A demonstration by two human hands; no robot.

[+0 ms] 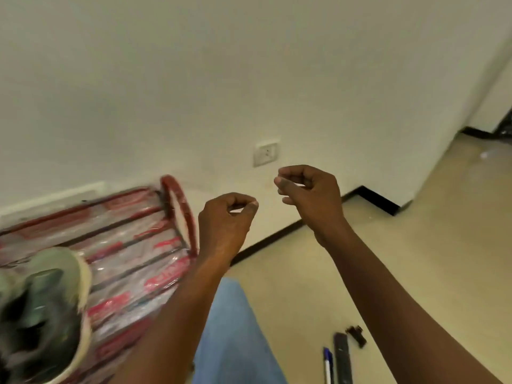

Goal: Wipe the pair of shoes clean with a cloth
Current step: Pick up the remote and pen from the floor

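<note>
- Shoe [47, 300]: you have one in view, blurred, at the lower left edge. It is well apart from both your hands, lower in view than they are, and rests on a plastic bag [133, 239].
- Your left hand [224, 220] is raised, in view just right of the bag's red handle [180, 206]. Its fingers are curled in and the thumb tip meets the forefinger, with nothing visible held.
- Your right hand [310, 195] is just to its right and slightly higher, curled the same way with thumb against fingertip, gripping nothing visible. The two hands do not touch.
- The shoe has a pale green upper, a dark opening and a thick cream sole curving round one end.
- The bag is glossy, wrinkled clear plastic with red trim and dark seams.
- On the smooth beige floor [388, 273] at lower right lie a blue-and-white pen [328, 367] and a flat dark strip [343, 358], close together.
</note>
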